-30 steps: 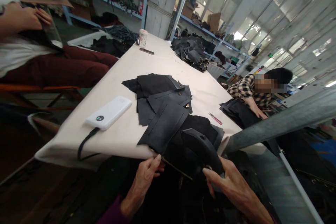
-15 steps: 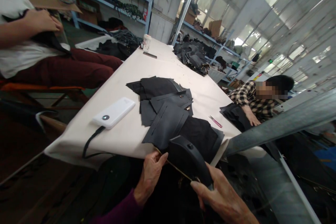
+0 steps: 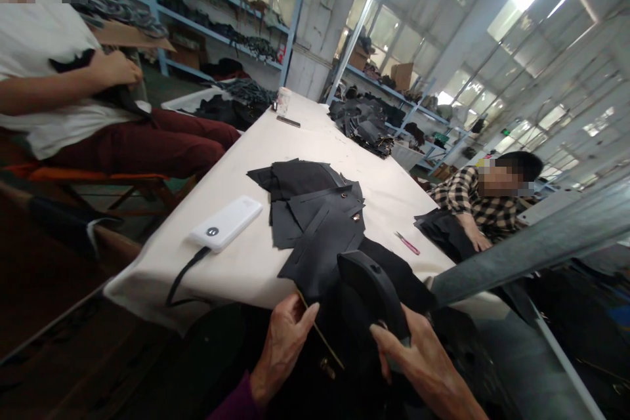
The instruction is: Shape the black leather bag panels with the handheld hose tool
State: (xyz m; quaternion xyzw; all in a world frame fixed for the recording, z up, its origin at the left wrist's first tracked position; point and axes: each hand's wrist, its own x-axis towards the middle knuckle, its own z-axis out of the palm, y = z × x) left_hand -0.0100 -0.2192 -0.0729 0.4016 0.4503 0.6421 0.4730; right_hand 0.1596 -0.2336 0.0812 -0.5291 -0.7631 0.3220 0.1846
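In the head view, my left hand (image 3: 283,344) pinches, thumb against fingers, the edge of a black bag piece (image 3: 344,302), near the end of a thin gold line like a zipper (image 3: 322,336). A small gold metal fitting (image 3: 327,368) hangs below that line. My right hand (image 3: 426,351) is closed around the lower end of a curved, stiff-looking black part (image 3: 371,275) of the same dark work; its palm side is hidden. Just beyond both hands, a pile of flat black pieces (image 3: 315,213) with gold fittings lies on the table.
A white power bank (image 3: 229,223) with a black cable sits left on the pale table (image 3: 246,177). Pink-handled thread snips (image 3: 407,244) lie at right, near a grey metal pole (image 3: 516,243). Co-workers sit on both sides. More black pieces (image 3: 361,125) are heaped at the far end.
My hands have moved slightly apart and the curved part has shifted right and turned more upright. The gold line now runs more steeply. The whole view has shifted a little.
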